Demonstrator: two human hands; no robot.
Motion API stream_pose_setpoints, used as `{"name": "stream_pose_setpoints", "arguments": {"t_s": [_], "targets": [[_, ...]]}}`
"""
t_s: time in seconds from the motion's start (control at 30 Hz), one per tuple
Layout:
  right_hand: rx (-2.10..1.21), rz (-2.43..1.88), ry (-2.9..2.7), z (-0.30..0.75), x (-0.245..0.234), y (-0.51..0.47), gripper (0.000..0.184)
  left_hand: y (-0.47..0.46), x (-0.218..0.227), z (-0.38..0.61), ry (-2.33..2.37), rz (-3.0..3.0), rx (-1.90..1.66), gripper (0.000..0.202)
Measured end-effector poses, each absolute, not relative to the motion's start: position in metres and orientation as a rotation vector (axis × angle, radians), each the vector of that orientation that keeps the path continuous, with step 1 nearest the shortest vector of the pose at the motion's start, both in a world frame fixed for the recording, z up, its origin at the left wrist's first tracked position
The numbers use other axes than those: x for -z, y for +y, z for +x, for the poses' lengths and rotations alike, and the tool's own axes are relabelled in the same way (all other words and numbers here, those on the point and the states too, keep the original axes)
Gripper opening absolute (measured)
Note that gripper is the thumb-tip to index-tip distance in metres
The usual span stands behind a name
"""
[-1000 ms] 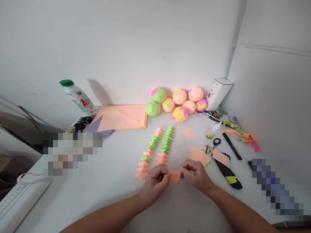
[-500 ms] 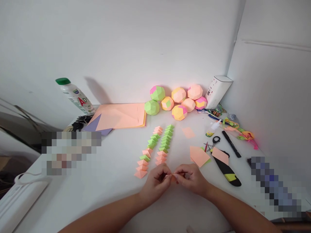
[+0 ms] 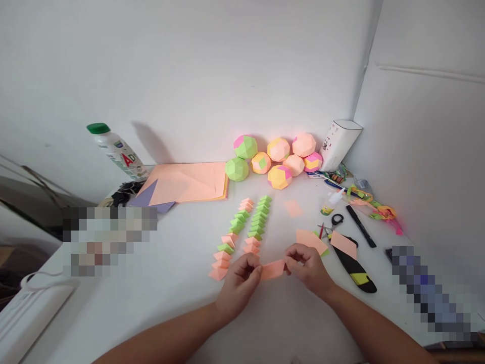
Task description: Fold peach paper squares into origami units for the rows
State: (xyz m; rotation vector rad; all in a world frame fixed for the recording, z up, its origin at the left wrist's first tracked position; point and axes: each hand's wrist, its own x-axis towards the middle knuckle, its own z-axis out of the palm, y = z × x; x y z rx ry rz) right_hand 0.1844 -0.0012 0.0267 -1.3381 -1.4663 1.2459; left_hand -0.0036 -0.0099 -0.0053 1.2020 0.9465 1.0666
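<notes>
Between my two hands a small peach paper piece (image 3: pixel 273 270) is held level above the white table. My left hand (image 3: pixel 239 281) pinches its left end, thumb over fingers. At the other end my right hand (image 3: pixel 306 267) has thumb and fingertips closed on the paper's edge. Just beyond my hands run two rows of folded paper units: a left row (image 3: pixel 226 247) in peach and green, and a right row (image 3: pixel 258 222), green at the far part and peach nearer me. Peach paper squares (image 3: pixel 308 239) lie right of my right hand.
Faceted paper balls (image 3: pixel 279 177) sit along the wall. Right of them are a glue bottle (image 3: pixel 329 203), scissors (image 3: pixel 337 219), a black marker (image 3: pixel 360 225) and a black-and-yellow cutter (image 3: pixel 354 270). Large peach sheets (image 3: pixel 185 182) and a white bottle (image 3: pixel 119 151) stand back left.
My hands have moved apart, the right one going right and slightly away from me. The peach paper, earlier bunched and mostly hidden between my fingertips, now shows as a flat strip.
</notes>
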Motion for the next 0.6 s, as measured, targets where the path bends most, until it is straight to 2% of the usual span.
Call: {"name": "stream_pose_setpoints", "arguments": {"t_s": [0.17, 0.23, 0.43, 0.5, 0.6], "targets": [[-1.221, -1.274, -1.321, 0.185, -0.028, 0.001, 0.016, -0.012, 0.005, -0.002, 0.990, 1.119, -1.079, 0.027], [-1.281, -1.242, -1.338, 0.185, -0.024, 0.000, 0.014, -0.012, 0.005, -0.002, 0.995, 1.100, -1.049, 0.030], [-1.440, -1.234, -1.515, 0.183, -0.015, -0.003, 0.027, -0.013, 0.004, -0.003, 0.895, 1.098, -0.943, 0.036], [-1.429, -1.214, -1.532, 0.182, -0.015, -0.003, 0.025, -0.012, 0.001, -0.004, 0.860, 1.122, -0.886, 0.040], [-1.385, -1.190, -1.570, 0.180, -0.017, -0.002, 0.021, -0.011, -0.001, -0.005, 0.821, 1.134, -0.862, 0.036]]}}
